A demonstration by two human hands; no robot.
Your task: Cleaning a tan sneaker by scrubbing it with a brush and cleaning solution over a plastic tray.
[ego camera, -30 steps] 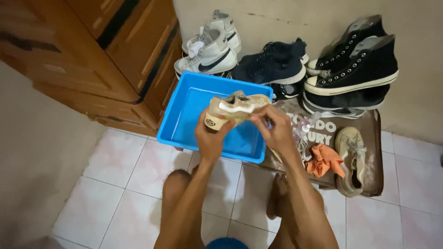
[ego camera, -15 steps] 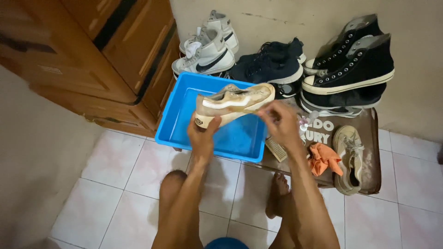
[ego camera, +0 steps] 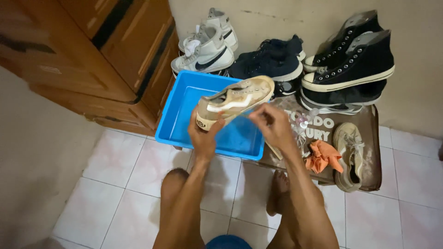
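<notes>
Item: tan sneaker, dirty, white side stripe, held tilted over the blue tub, toe raised toward the wall. I log the left hand with fingers closed around the heel from below; the right hand sits just beside the sole at mid-length, fingers pinched together, and I cannot tell whether they grip a small tool or only the sole edge. Right of the tub: brown mat with pale block lettering, bearing the second tan sneaker, an orange cloth and a small clear bottle. Behind the tub: white high-tops with a dark side mark, dark navy sneakers, black high-tops stacked against the wall. Left of the tub: wooden cabinet. A dark oval patch marks the held shoe's heel. Risk, as I judge it: support rests on the heel alone, so the shoe could pivot and drop into the tub or onto the tile floor; a sweep of the right elbow could knock over the bottle.
</notes>
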